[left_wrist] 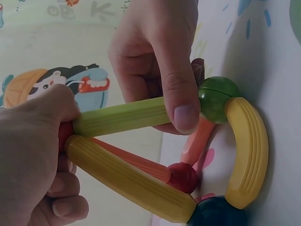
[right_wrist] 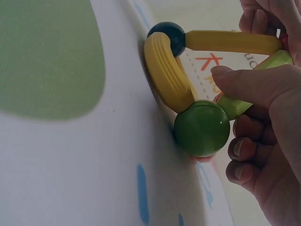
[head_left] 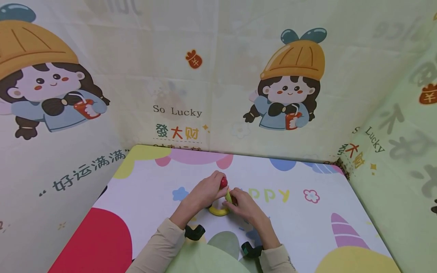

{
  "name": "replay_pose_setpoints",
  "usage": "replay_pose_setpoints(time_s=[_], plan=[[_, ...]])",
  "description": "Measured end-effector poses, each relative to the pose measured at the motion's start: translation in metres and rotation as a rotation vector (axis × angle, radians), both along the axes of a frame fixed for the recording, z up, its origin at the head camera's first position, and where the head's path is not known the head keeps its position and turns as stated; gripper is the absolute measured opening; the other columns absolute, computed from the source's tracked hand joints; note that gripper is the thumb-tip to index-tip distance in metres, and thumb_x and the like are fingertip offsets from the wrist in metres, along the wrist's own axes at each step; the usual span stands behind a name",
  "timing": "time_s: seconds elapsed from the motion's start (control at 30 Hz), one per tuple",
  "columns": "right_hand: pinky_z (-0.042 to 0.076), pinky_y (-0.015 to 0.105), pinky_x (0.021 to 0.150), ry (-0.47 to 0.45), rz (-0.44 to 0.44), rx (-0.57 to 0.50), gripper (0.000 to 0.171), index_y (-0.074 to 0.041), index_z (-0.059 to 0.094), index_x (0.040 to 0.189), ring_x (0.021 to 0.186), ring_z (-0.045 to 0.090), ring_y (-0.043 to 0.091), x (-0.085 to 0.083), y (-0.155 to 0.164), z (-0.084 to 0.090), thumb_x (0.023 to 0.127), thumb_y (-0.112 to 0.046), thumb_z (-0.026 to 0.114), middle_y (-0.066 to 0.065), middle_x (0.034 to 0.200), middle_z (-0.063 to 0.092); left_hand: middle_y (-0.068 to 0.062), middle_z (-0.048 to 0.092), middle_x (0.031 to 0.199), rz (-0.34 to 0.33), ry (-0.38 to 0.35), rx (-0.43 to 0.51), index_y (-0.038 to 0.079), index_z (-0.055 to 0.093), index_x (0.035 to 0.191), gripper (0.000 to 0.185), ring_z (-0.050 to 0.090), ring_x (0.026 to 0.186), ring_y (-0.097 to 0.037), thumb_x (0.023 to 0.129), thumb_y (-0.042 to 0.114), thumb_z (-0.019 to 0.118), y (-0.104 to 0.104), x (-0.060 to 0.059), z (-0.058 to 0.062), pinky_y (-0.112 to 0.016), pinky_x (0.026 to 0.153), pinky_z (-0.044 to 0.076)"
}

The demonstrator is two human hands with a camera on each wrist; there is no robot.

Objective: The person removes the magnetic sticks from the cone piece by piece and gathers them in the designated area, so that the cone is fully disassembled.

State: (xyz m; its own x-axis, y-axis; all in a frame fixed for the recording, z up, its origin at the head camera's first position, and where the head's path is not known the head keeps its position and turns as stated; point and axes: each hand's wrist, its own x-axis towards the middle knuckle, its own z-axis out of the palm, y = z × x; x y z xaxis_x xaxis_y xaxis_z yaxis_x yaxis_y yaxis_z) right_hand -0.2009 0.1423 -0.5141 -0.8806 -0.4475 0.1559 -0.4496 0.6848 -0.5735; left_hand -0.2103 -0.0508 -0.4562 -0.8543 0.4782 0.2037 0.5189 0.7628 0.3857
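Both hands are on a frame of toy building rods and balls. My left hand (head_left: 207, 188) grips its top at a red ball (head_left: 223, 182), partly hidden by the fingers. My right hand (head_left: 244, 203) pinches a light green rod (left_wrist: 122, 117) between thumb and fingers. That rod runs from the red ball to a green ball (right_wrist: 202, 128). A curved yellow rod (left_wrist: 249, 153) joins the green ball to a dark blue ball (left_wrist: 218, 212). Another yellow rod (left_wrist: 129, 179) slopes up to the top ball. Behind are orange rods (left_wrist: 136, 161) and a second red ball (left_wrist: 183, 177).
The frame stands on a white table (head_left: 150, 197) with printed coloured shapes. Cartoon-printed cloth walls (head_left: 225, 87) rise at the back and both sides. Dark pieces, one by each wrist, show near the left sleeve (head_left: 157, 246) and the right sleeve (head_left: 278, 261).
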Motion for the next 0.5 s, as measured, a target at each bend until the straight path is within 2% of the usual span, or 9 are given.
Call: replay_pose_setpoints(time_s=[0.27, 0.5], plan=[[0.038, 0.018, 0.058, -0.005, 0.001, 0.003, 0.029, -0.019, 0.052, 0.077, 0.064, 0.041, 0.005, 0.0, 0.0007, 0.0006, 0.091, -0.032, 0.074, -0.005, 0.071, 0.044, -0.004, 0.057, 0.11, 0.006, -0.045, 0.012, 0.008, 0.053, 0.122, 0.035, 0.056, 0.079, -0.011, 0.098, 0.033, 0.057, 0.0, -0.0012, -0.0015, -0.022, 0.07, 0.053], [0.037, 0.018, 0.058, 0.012, 0.015, -0.008, 0.029, -0.018, 0.052, 0.077, 0.064, 0.04, 0.004, -0.0002, 0.0012, 0.0005, 0.09, -0.031, 0.075, -0.002, 0.071, 0.046, -0.002, 0.056, 0.103, 0.009, -0.043, 0.028, 0.008, 0.052, 0.119, 0.032, 0.053, 0.075, -0.01, 0.097, 0.031, 0.057, 0.0009, -0.0022, -0.0029, -0.019, 0.065, 0.048]])
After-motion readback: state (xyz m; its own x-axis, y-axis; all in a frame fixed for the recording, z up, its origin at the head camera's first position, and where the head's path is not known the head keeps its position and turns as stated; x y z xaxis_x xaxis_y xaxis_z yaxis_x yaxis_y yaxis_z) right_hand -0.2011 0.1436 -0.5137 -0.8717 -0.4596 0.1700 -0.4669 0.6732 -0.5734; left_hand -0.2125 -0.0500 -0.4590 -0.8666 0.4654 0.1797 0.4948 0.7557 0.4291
